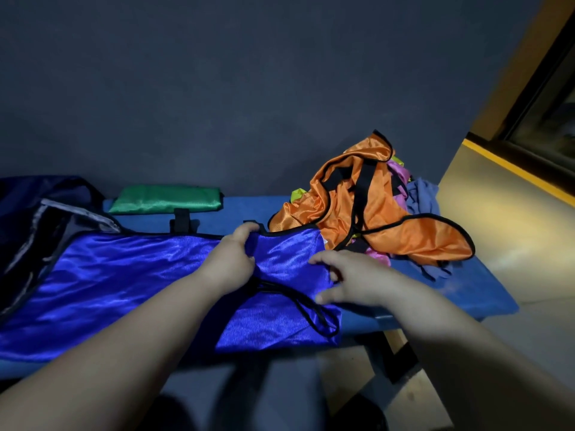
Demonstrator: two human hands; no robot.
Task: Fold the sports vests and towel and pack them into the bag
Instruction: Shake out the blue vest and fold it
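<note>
Navy bag [37,231] sits at the left end of the bench [217,217]; the glossy blue vest [124,284] lies spread beside it. The left hand [231,256] pinches the vest's far edge; the right hand [351,279], fingers loosely spread, rests on its right end. Risk: slick fabric overhanging the near edge may slide off.

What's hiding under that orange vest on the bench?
Under the orange vest, pink fabric, yellow-green fabric and a grey-blue cloth poke out. How many pieces lie beneath is covered.
</note>
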